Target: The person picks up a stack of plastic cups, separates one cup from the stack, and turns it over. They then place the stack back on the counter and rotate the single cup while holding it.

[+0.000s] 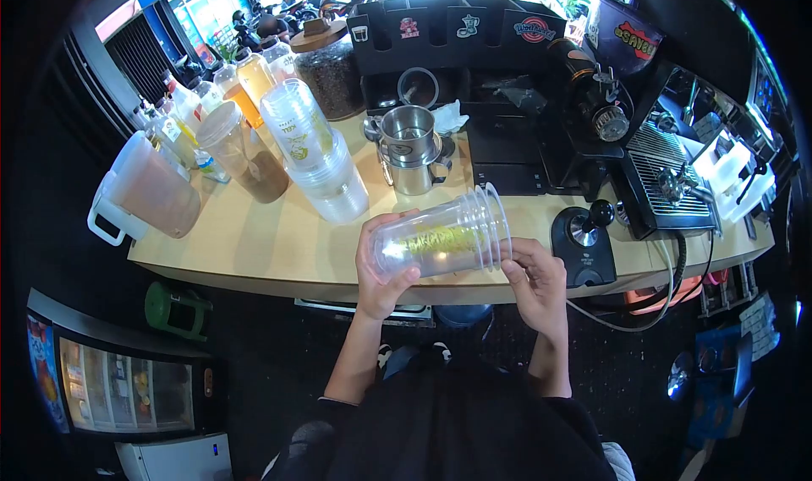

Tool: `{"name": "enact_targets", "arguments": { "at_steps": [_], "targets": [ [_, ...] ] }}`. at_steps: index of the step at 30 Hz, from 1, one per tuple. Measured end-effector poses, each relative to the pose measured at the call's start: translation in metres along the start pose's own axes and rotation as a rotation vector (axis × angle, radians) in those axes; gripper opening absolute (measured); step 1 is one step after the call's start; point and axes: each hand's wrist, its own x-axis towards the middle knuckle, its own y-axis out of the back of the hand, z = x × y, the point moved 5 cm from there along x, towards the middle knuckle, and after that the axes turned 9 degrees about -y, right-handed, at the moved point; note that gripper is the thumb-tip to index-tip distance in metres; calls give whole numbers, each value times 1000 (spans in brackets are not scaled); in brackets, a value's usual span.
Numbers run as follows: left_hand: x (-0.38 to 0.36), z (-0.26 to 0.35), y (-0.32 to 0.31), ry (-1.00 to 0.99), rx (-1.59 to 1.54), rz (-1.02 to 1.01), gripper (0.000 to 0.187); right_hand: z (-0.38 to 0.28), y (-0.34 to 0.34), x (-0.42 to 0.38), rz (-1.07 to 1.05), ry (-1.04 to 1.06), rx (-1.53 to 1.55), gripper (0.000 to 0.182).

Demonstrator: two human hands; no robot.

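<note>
A short nested stack of clear plastic cups with yellow-green print lies sideways in the air over the counter's front edge, rims to the right. My left hand is wrapped around the base end, thumb along the near side. At the rims, my right hand has its fingers and thumb closed on the edge of the cups. Behind them stand a taller stack of clear cups on the left and metal pitchers, one on top of the other.
On the wooden counter, a jug of brown liquid, a lidded container and several bottles stand left. A coffee bean jar is behind. A tamper, grinder and espresso machine are on the right.
</note>
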Motion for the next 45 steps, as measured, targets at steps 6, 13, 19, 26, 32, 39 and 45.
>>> {"name": "enact_targets", "arguments": {
  "at_steps": [6,13,19,26,32,39,45],
  "targets": [
    [-3,0,-6,3,-13,-3,68,-2,0,-1,-36,-42,57,17],
    [-4,2,-14,-21,23,-38,67,0,-7,-7,41,-95,57,27],
    [-4,-2,-20,8,-7,-50,71,-1,-1,-7,36,-10,41,26],
    [-2,-3,-28,19,41,-56,80,1,0,-8,50,12,70,26],
    [-1,-6,-31,-21,77,-97,83,2,1,-8,125,-43,82,27],
    [1,-9,-34,-85,51,-148,82,11,0,-4,220,-74,99,28],
    [12,-8,-35,-69,258,-160,78,13,-11,0,222,-46,137,30]
  ]
}}
